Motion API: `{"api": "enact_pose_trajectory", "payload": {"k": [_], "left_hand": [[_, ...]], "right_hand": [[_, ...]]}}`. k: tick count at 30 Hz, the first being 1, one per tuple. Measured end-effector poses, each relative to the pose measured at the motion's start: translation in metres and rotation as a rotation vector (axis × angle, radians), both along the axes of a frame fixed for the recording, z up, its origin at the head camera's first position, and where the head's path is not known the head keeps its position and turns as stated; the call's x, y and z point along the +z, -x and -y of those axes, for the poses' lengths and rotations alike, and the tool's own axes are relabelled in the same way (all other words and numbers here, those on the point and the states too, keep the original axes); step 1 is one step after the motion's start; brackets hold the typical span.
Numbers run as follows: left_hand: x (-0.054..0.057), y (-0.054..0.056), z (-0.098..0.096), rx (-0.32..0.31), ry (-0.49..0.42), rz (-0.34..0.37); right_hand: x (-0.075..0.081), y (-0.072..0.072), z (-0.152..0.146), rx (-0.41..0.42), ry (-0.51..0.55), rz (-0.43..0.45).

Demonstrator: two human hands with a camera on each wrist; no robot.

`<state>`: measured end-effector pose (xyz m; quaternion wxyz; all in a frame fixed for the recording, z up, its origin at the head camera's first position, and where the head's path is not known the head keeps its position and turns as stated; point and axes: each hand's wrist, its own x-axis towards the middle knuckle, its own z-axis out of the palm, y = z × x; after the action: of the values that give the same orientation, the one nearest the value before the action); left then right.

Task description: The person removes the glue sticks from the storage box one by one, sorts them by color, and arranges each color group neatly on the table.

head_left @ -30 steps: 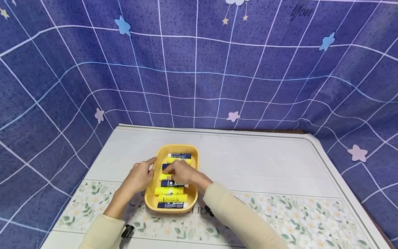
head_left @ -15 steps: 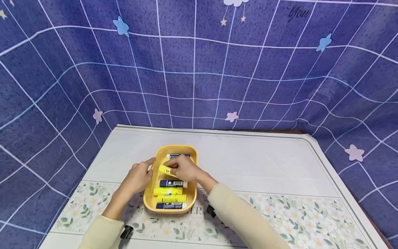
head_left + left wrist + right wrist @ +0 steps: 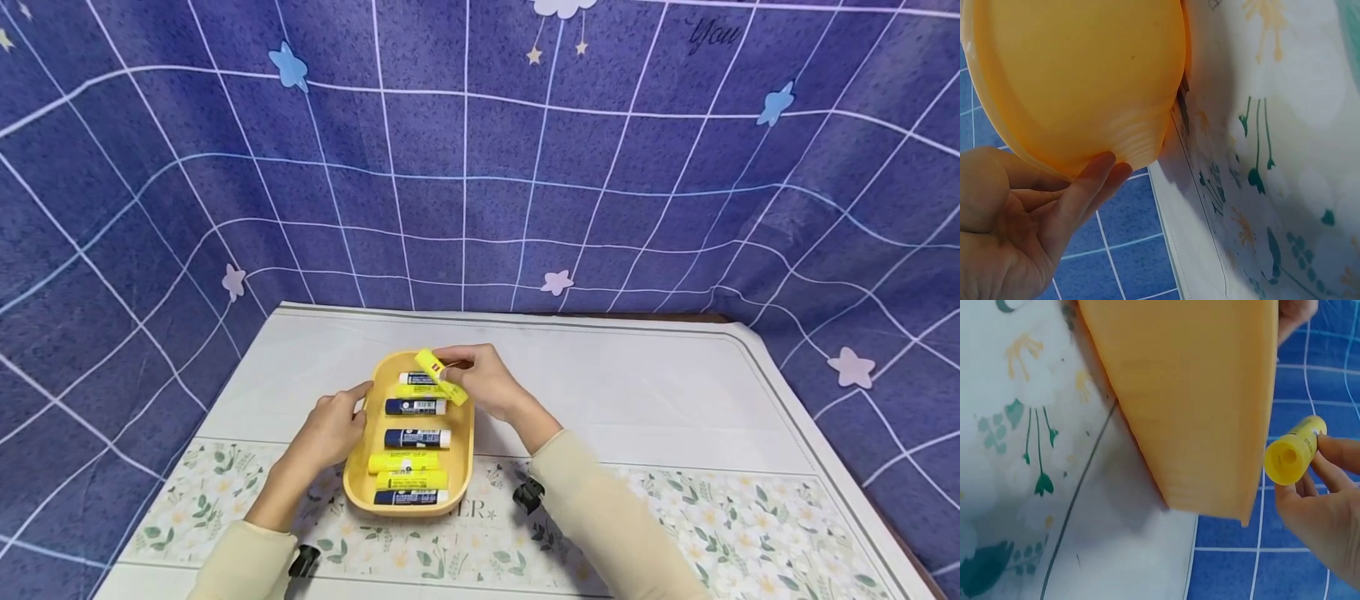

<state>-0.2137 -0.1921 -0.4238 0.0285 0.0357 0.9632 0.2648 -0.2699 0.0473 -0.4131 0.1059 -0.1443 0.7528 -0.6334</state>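
My right hand (image 3: 487,382) holds a yellow glue stick (image 3: 432,364) tilted above the far right part of a yellow plastic basket (image 3: 470,467). In the right wrist view, the yellow glue stick (image 3: 1291,453) is pinched between thumb and fingers, its round end facing the camera. With my left hand (image 3: 333,427) I grip the basket's left rim; the left wrist view has its fingers (image 3: 1088,187) against the outer wall. Inside the basket, dark blue glue sticks (image 3: 417,438) and yellow glue sticks (image 3: 412,480) lie crosswise in a column. The far ones are partly covered by the held stick.
A white table cover (image 3: 615,383) with a printed floral band (image 3: 675,517) lies beneath the basket. A blue curtain (image 3: 420,200) with a grid and stars hangs behind the table and at both sides.
My right hand has taken a yellow glue stick from the middle of the column and lifted it toward the far right of the basket. My left hand stays on the rim.
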Motion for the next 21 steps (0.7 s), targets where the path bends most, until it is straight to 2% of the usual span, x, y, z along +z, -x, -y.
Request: {"api": "enact_pose_trajectory", "payload": {"k": [7, 11, 17, 21], "left_hand": [[0.001, -0.001, -0.001, 0.006, -0.004, 0.009], [0.002, -0.002, -0.002, 0.012, 0.002, 0.017], [0.001, -0.001, -0.003, 0.014, -0.001, 0.015], [0.000, 0.000, -0.002, 0.012, -0.006, 0.012]], "right_hand": [[0.002, 0.008, -0.014, -0.175, 0.134, 0.060], [-0.002, 0.014, -0.021, -0.283, 0.192, 0.079], [-0.017, 0.028, -0.036, -0.415, 0.278, 0.093], [-0.030, 0.034, -0.045, -0.493, 0.287, 0.119]]}}
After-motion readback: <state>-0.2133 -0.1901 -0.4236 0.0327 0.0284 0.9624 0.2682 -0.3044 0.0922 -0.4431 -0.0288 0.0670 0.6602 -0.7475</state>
